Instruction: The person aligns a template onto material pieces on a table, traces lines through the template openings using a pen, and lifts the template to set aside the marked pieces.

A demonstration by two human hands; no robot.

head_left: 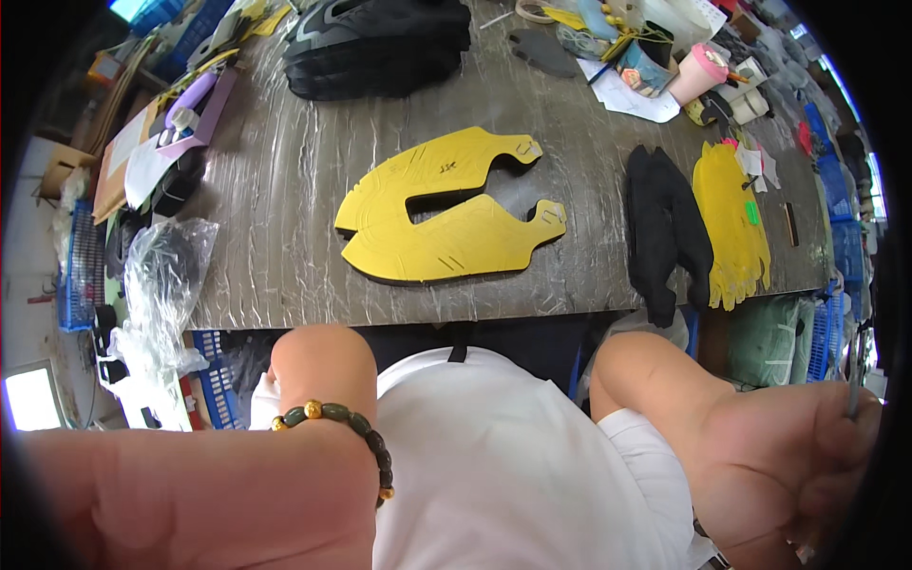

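My left hand (pixel 190 499) is raised close at the lower left, with a dark beaded bracelet (pixel 358 425) around the wrist; its fingers are out of sight. At the right edge my right hand (pixel 779 465) is raised with the fingers curled, and a thin grey rod (pixel 853 375) sticks up from them. A U-shaped yellow shoe-upper pattern piece (pixel 418 233), with small pen marks, lies on the table before me, with dark material under its edge. To its right lie black upper-shaped pieces (pixel 662 218), and beside them a stack of yellow pieces (pixel 727 228).
On the table (pixel 285 256), black shoe uppers (pixel 375 47) lie at the back, near a dark flat piece (pixel 541 52). A pink cup (pixel 698 74) and papers stand back right. A purple box (pixel 204 114) and clear plastic bag (pixel 157 275) are at left.
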